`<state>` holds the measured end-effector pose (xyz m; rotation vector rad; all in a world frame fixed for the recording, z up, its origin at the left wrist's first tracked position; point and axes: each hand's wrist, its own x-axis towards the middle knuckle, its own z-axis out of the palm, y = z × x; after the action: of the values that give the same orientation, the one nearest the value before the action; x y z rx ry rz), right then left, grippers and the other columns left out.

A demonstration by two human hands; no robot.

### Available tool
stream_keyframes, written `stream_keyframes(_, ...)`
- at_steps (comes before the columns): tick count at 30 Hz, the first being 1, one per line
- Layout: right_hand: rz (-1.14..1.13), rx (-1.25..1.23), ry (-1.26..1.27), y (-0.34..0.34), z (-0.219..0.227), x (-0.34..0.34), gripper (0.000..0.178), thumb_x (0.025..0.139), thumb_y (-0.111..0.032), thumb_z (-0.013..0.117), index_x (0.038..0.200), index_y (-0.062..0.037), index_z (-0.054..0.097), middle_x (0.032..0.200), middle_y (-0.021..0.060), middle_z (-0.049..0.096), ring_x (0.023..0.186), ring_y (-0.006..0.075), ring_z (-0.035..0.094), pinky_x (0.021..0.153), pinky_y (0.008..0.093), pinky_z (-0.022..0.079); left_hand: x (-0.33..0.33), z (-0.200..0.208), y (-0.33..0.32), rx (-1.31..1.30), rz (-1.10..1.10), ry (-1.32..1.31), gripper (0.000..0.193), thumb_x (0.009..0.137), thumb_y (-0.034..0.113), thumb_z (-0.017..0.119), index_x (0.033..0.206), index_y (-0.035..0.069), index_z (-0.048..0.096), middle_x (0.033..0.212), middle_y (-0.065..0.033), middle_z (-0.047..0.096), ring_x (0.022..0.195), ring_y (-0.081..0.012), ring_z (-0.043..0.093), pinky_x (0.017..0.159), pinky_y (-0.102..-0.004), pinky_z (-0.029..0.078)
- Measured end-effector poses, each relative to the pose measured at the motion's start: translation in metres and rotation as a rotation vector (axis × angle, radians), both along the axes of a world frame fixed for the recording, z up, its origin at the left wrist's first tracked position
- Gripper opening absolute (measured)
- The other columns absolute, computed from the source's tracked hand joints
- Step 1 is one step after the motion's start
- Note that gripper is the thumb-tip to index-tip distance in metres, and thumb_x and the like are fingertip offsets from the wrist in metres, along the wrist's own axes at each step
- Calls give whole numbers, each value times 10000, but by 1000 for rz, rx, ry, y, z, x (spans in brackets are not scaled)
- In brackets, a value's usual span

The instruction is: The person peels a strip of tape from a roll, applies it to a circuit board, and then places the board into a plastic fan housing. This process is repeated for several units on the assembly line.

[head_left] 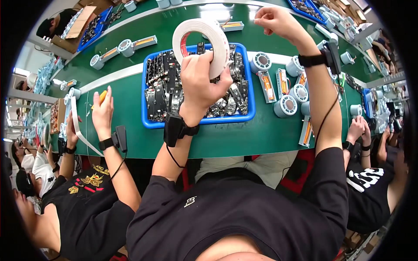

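My left hand (202, 85) grips a roll of white tape (220, 41) with a red-printed core. It holds the roll upright above a blue tray (148, 125) on the green bench. Small black circuit boards (163, 82) fill the tray, many in stacked rows. Out over the far side of the bench, my right hand (281, 24) is raised with its fingers curled and the thumb and forefinger drawn together. Anything in that pinch is too small to make out. Round light-blue housings (286, 106) and narrow trays with orange strips (267, 86) lie beneath my right arm.
At the left, a co-worker's hand (103, 111) holds a yellow-handled tool beside a hanging white strip (78, 128). Another person's hands (357, 128) work at the right. Across the bench are more housings (126, 48) and a blue bin (93, 32). Cables hang from my wrist straps.
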<state>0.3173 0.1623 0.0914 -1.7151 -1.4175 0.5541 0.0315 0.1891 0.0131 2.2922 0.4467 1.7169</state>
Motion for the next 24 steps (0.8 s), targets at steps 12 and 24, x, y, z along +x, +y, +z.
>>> stream_keyframes(12, -44, -403, -173, 104, -63, 71, 128, 901, -192, 738, 902, -70, 699, 685, 9, 622, 561, 83, 557, 505, 231, 443, 0, -16, 19, -137, 35, 135, 287, 773, 216, 706, 959, 7, 641, 788, -153, 664, 752, -345, 649, 770, -442, 492)
stream_keyframes(24, -156, -570, -291, 113, -68, 71, 179, 807, -159, 823, 782, -37, 695, 653, 39, 632, 551, 129, 597, 490, 273, 480, 4, -19, 13, -196, 19, 224, 258, 789, 229, 693, 926, 20, 629, 751, -158, 663, 721, -351, 659, 775, -456, 501)
